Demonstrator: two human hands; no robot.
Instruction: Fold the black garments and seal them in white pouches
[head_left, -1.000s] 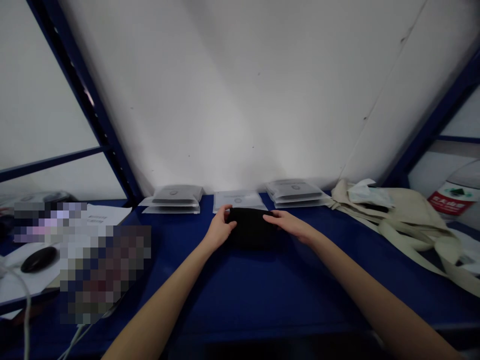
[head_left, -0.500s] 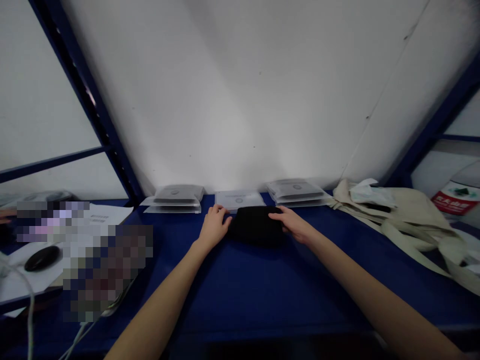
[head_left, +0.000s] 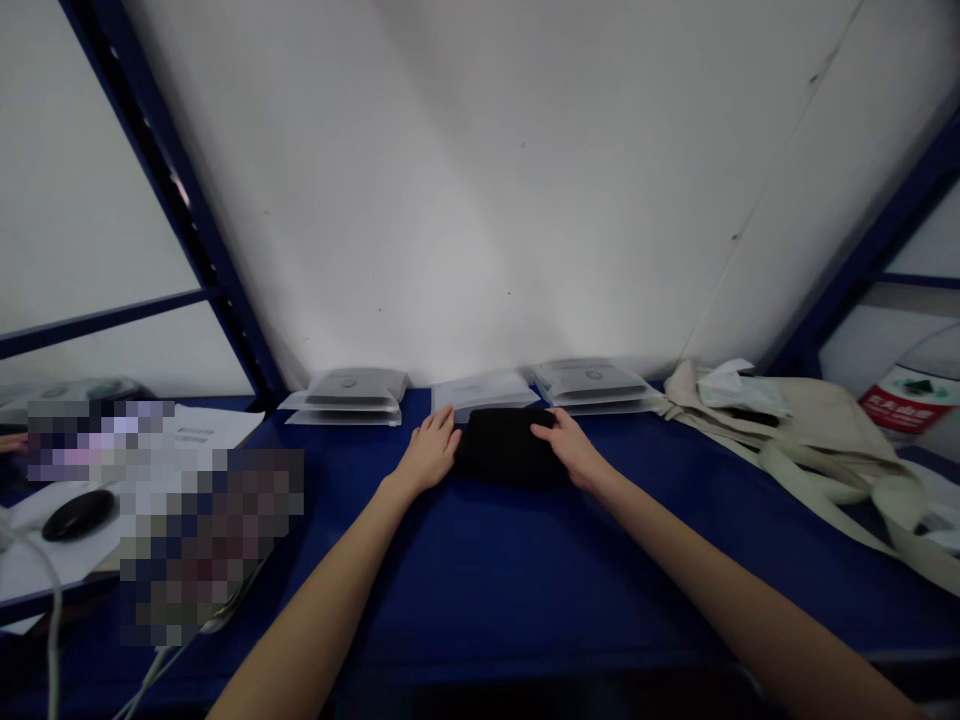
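A folded black item (head_left: 510,448), which looks like soft fabric, lies at the middle of the blue tabletop. My right hand (head_left: 568,445) closes on its right end, thumb over the top and fingers behind. At its left edge is my left hand (head_left: 433,447), palm down with fingers stretched out and the thumb beside the item. Just behind the black item is a frosted plastic bag (head_left: 484,388), its near edge partly covered by the item. Whether my left fingertips touch this bag I cannot tell.
Frosted zip bags with dark contents lie at back left (head_left: 349,390) and back right (head_left: 595,380), against the white wall. A beige cloth bag (head_left: 832,425) with straps is at right, a large bottle (head_left: 915,395) beyond. Papers, a black mouse (head_left: 79,515) and cables are at left.
The black item has shifted slightly left and away from me, and my right hand has moved left with it. The frosted bag behind now appears tilted, its printed mark less visible.
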